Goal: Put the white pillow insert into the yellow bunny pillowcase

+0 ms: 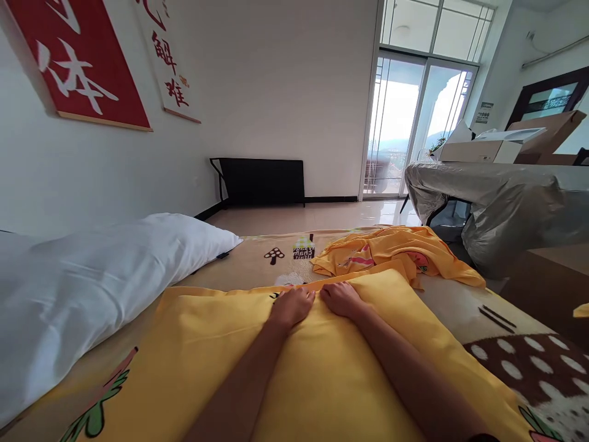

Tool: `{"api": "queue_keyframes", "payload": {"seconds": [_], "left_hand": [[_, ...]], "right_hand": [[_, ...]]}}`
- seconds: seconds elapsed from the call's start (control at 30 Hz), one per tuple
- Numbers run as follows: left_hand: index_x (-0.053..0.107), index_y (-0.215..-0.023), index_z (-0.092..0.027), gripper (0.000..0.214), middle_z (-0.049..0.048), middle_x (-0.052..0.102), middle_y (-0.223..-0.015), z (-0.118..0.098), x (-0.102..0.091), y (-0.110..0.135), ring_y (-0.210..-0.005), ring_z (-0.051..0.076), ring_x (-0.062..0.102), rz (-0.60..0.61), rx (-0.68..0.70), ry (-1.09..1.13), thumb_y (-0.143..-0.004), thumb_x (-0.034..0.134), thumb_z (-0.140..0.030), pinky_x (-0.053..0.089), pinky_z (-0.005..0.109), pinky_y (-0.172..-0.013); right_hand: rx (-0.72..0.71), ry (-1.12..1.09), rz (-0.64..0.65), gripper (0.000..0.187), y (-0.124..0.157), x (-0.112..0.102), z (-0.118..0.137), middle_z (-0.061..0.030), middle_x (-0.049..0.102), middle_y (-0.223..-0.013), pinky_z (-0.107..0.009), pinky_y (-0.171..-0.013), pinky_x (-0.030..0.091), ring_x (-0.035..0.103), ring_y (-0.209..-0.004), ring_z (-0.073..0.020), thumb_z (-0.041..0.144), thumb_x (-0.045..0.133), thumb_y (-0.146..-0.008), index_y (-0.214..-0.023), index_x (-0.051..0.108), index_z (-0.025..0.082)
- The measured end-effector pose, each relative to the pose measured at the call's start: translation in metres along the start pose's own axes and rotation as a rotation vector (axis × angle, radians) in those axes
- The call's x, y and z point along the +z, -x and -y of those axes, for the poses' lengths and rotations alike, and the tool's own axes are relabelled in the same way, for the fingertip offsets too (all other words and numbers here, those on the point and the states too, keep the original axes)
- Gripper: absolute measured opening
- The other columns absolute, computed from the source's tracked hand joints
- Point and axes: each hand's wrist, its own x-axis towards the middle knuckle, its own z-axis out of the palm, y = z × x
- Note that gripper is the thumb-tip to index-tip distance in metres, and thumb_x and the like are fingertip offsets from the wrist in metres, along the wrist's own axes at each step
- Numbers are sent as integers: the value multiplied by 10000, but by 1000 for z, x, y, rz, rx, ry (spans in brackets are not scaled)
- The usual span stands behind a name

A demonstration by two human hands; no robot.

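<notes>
A pillow in a yellow pillowcase [197, 344] lies in front of me on the bed. My left hand [291, 305] and my right hand [341, 298] rest side by side at its far edge. The fingers of both curl over that edge and grip the yellow cloth. A second yellow cloth [400, 248], crumpled and printed with a pink pattern, lies just beyond my hands on the bed sheet [257, 261]. A bare white pillow [92, 282] lies along the left side of the bed.
A white wall with a red banner [78, 61] runs along the left. A black rack [262, 181] stands against the far wall. Glass doors [414, 123] are beyond. A plastic-covered table [501, 196] with cardboard boxes [497, 147] stands to the right.
</notes>
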Motion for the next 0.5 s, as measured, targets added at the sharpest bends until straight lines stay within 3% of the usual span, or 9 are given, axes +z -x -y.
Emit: {"api": "queue_keyframes", "payload": {"seconds": [0.07, 0.17, 0.3, 0.43, 0.5], "left_hand": [[647, -1082, -157, 500, 161, 600, -1253, 15, -3, 3, -1175, 267, 544, 9, -15, 50, -922, 273, -448, 387, 430, -1007], [572, -1247, -235, 555, 71, 491, -1398, 43, -8, 10, -1267, 258, 475, 36, -22, 134, -898, 234, -504, 338, 401, -1068], [559, -1275, -248, 623, 22, 534, -1359, 83, -14, 21, -1266, 237, 481, 66, -37, 236, -878, 198, -564, 346, 362, -1079], [554, -1283, -234, 647, -9, 518, -1375, 126, -12, 32, -1262, 197, 484, 30, 42, 423, -860, 247, -614, 362, 270, -1070], [550, -1292, -221, 674, 2, 524, -1369, 150, -6, 37, -1250, 212, 498, 16, -1, 542, -843, 281, -645, 390, 282, -1054]], "right_hand": [[14, -20, 4, 395, 1, -4, -12, -103, 712, -998, -269, -755, 396, 644, -889, -192, 315, 316, -925, -925, 686, 178], [32, -52, 8, 388, 4, -11, -37, -101, 714, -985, -266, -752, 396, 641, -891, -199, 331, 335, -918, -891, 692, 182], [5, -108, 9, 400, 15, -16, -74, -55, 716, -1012, -245, -765, 406, 639, -897, -175, 361, 319, -932, -949, 694, 221], [-21, -242, -86, 434, 26, -10, -111, -45, 704, -1080, -249, -834, 422, 631, -959, -177, 402, 303, -936, -1070, 679, 232], [-5, -307, -115, 455, 28, -5, -127, -49, 697, -1103, -271, -882, 420, 620, -1003, -194, 441, 305, -929, -1055, 688, 231]]}}
